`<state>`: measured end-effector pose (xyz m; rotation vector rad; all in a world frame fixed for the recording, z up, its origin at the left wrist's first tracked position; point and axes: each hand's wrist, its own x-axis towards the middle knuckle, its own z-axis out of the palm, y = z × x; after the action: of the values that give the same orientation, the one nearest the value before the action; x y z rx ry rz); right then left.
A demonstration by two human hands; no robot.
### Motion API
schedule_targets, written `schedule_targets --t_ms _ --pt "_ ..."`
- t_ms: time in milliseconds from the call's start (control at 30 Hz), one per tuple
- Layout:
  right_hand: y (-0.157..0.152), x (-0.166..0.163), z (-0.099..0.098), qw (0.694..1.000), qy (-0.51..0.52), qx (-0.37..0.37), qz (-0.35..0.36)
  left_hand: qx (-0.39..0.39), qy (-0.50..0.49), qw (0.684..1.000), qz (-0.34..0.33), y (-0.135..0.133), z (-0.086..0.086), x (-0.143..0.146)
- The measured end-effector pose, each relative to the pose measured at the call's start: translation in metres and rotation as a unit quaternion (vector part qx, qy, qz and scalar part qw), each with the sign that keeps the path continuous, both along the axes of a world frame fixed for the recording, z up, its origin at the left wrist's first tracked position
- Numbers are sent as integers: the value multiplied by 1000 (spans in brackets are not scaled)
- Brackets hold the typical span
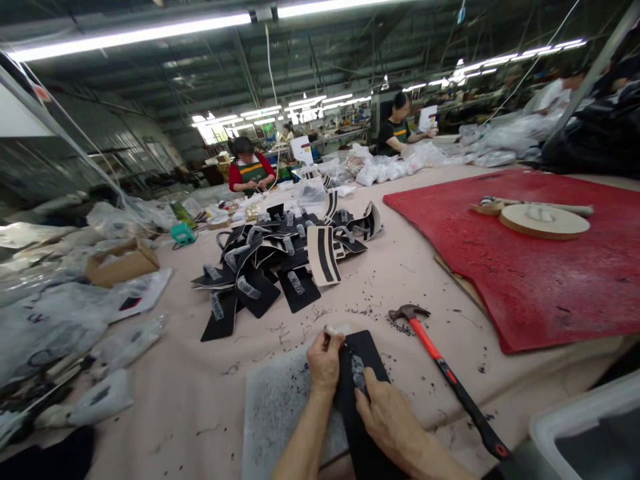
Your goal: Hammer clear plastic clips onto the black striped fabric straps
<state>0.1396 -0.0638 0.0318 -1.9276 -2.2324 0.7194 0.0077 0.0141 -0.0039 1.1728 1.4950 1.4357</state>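
A black flat panel lies in front of me, partly over a pale speckled board. My left hand is closed around a small white-handled tool at the panel's upper left edge; the tool's tip is too small to make out. My right hand has its fingers closed at the lower end of a grey, plastic-wrapped strip on the panel. How firmly it grips the strip is hidden. A claw hammer with a red and black handle rests to the right.
Black and cream panels are heaped ahead. A red sheet bears a tape roll on the right. Plastic bags and a cardboard box fill the left. A pale bin stands lower right. Two people sit across the table.
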Motion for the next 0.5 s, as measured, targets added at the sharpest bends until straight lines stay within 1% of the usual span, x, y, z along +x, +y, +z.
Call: schedule_targets --t_ms 67,100,233,300,333,367,433,467,500 --pt "-1 5 0 1000 26 -1 -7 -4 -52 998 32 1 -2 -5" --pt "-4 8 -1 999 44 3 -9 -1 -57 998 38 0 -3 -9" --pt "-15 19 -8 993 106 41 -21 9 -17 998 61 -10 -6 -27" --pt "-10 27 -5 986 145 59 -60 9 0 998 67 -16 -8 -34" --pt "-3 31 0 978 174 67 -89 9 10 998 68 -18 -9 -36" --pt "6 34 7 967 210 75 -123 8 23 997 70 -19 -9 -37" --pt "27 31 28 931 295 90 -195 11 50 996 79 -21 -8 -35" --pt "36 24 39 908 340 94 -224 20 54 995 83 -21 -6 -33" --pt "43 12 49 887 385 94 -239 37 47 994 86 -21 -5 -31"
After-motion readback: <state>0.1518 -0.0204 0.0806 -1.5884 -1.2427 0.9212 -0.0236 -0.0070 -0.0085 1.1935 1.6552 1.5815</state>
